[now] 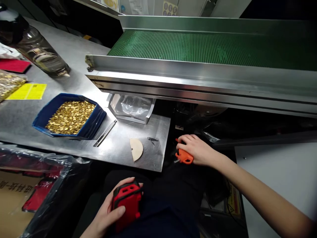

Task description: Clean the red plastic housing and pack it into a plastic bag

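My left hand (109, 211) is wrapped round a red and black case (127, 205) above my lap, its end with small openings facing up. Past the metal table's right edge, my right hand (194, 148) has its fingers curled over an orange tool (185, 156). On the metal table (153, 155) between them lie a pale half-round piece (136, 149) and a small dark metal part (152, 139). A slim knife-like tool (105, 133) rests farther left, beside a blue bin (95, 119) of small gold-coloured pieces (70, 117).
A green conveyor belt (173, 46) with metal sides crosses the back. Under its edge sits a grey tray (142, 117) with clear plastic. A large bottle (44, 53) and yellow label (29, 91) are at left. A plastic-lined box (15, 201) holds red cases; a white surface (279, 172) is at right.
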A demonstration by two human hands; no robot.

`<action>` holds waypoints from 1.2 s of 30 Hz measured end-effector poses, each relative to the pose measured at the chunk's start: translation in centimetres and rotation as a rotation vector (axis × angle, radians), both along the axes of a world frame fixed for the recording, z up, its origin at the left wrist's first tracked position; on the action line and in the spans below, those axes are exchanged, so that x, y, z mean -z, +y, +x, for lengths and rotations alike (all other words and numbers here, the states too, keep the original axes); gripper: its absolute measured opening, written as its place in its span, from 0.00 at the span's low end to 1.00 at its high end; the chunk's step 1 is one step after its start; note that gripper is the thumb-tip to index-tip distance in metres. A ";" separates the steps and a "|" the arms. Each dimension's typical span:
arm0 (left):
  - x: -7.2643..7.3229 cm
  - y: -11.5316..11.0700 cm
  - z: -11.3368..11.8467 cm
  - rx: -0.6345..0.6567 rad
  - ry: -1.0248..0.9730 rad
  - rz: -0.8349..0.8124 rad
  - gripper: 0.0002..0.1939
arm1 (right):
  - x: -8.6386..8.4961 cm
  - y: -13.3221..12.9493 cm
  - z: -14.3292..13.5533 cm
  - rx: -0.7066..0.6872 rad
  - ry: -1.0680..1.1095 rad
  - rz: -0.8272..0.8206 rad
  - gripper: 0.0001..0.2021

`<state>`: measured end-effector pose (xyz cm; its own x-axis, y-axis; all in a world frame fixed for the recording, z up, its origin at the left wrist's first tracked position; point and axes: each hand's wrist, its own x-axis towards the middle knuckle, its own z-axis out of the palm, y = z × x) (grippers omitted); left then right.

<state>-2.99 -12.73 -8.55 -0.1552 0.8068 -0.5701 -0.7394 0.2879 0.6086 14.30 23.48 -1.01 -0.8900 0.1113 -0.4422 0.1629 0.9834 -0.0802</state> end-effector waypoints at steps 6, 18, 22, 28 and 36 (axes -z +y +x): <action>0.8 1.6 0.7 -0.114 -0.039 -0.068 0.36 | 7.9 5.0 -1.3 0.087 -0.082 0.195 0.17; 0.8 1.7 0.8 -0.185 -0.043 -0.058 0.37 | 12.4 6.9 -3.1 0.227 -0.112 0.191 0.21; 0.7 2.5 0.6 -0.193 -0.041 -0.068 0.35 | 9.9 5.9 -2.5 0.402 -0.013 0.126 0.22; -0.3 4.2 1.1 -0.240 -0.052 -0.122 0.35 | 4.3 -4.0 -1.0 0.611 0.118 -0.229 0.22; 1.0 5.8 1.7 -0.008 0.264 0.056 0.34 | 5.1 -18.6 -0.1 1.065 0.383 -1.796 0.32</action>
<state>-1.25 -6.90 -9.57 -0.2988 0.8340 -0.4638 -0.5552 0.2434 0.7953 14.17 4.85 -6.13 -0.8368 0.2768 -0.4724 0.2193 -0.6212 -0.7523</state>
